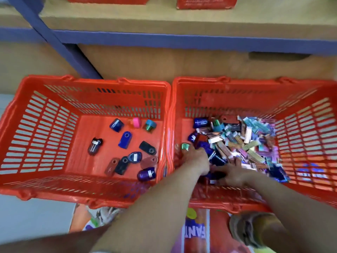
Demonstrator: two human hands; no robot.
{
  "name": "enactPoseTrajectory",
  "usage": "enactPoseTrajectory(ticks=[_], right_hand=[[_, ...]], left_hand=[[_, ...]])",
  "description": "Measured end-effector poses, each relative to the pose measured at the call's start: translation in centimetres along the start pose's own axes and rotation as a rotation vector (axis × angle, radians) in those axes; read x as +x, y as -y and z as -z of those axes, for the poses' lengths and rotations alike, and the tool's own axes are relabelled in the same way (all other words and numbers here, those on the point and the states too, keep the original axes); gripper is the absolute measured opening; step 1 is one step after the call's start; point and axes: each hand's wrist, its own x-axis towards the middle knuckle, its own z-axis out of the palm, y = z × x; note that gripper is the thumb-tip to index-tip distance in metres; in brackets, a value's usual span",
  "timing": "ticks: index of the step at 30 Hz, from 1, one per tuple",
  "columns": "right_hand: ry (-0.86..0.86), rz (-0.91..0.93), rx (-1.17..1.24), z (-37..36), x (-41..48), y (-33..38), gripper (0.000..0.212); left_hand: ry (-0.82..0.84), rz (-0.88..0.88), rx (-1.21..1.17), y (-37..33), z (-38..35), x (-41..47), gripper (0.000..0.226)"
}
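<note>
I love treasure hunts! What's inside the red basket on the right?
The right basket holds a heap of small colourful packs and pods; the left hand and right hand reach in. Whatever lies underneath is covered.

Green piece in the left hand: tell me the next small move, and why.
Probably carry the green piece left over the two rims and drop it in the left basket. The left hand seems to pinch it just inside the right basket, beside the mixed pile, and the left basket holds only similar small pods.
</note>
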Motion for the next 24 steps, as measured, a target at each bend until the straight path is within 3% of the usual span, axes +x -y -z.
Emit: enactPoseTrajectory(ticks=[4,10,14,16,18,21,24], right_hand=[[-0.037,0.061,-0.053,1.2,-2.5,1.4,0.047],[0.004,0.060,-0.068,1.6,-2.4,0.6,0.049],[-0.107,0.088,0.095,1.5,-1.6,0.4,0.027],[-0.246,0.089,0.272,1.6,-1.3,0.2,0.019],[-0.342,0.102,0.417,1.9,-1.1,0.4,0.027],[-0.354,0.105,0.083,2.0,-0.5,0.4,0.060],[-0.398,-0.002,-0.101,1.8,0.1,0.3,0.065]], left_hand=[[-0.019,0.157,-0.206,0.5,-1.7,2.1,0.064],[-0.031,0.220,-0.230,1.6,-3.7,3.3,0.070],[-0.085,0.210,-0.246,1.6,-3.7,3.7,0.052],[-0.135,0.212,-0.302,1.1,-3.5,4.0,0.045],[-0.241,0.183,-0.338,0.4,-3.6,4.2,0.038],[-0.382,0.106,-0.434,-0.4,-3.7,4.9,0.038],[-0.369,0.107,-0.508,-0.8,-3.4,6.3,0.055]])
